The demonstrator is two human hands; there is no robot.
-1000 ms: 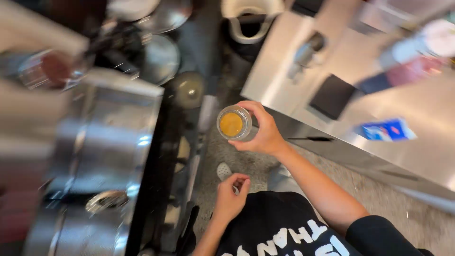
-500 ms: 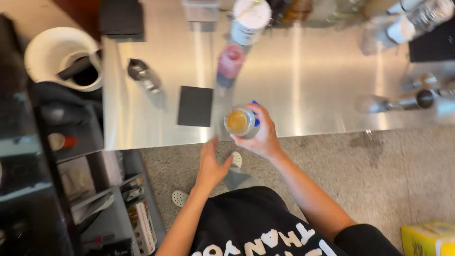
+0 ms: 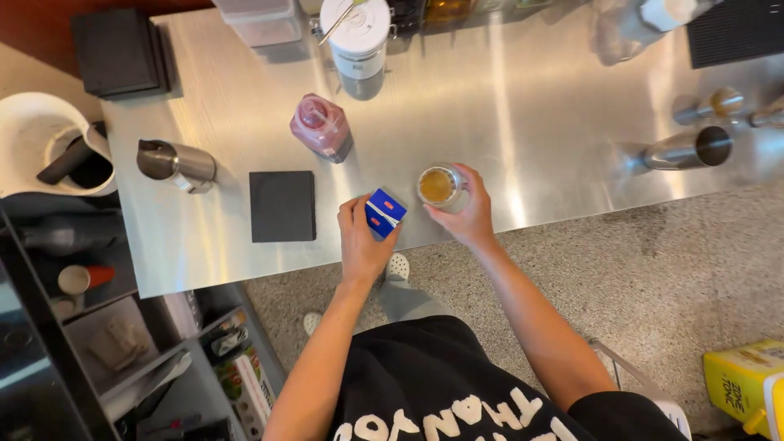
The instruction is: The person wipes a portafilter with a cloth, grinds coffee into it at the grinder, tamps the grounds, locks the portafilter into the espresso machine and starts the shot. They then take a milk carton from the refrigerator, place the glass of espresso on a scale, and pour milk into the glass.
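Bright, even light is pouring down from overhead, and the steel counter (image 3: 531, 139) is throwing back long pale streaks of glare just beyond the right hand (image 3: 467, 214). Soft, short shadows are sitting under the left hand (image 3: 362, 245). Everything near both hands is reading sharp; the shelving far out past the left hand is sinking into dimness and bending slightly.

The brushed steel counter (image 3: 531, 122) gleams, the glass jar (image 3: 442, 187) is glossy, the black coaster (image 3: 282, 206) matt.
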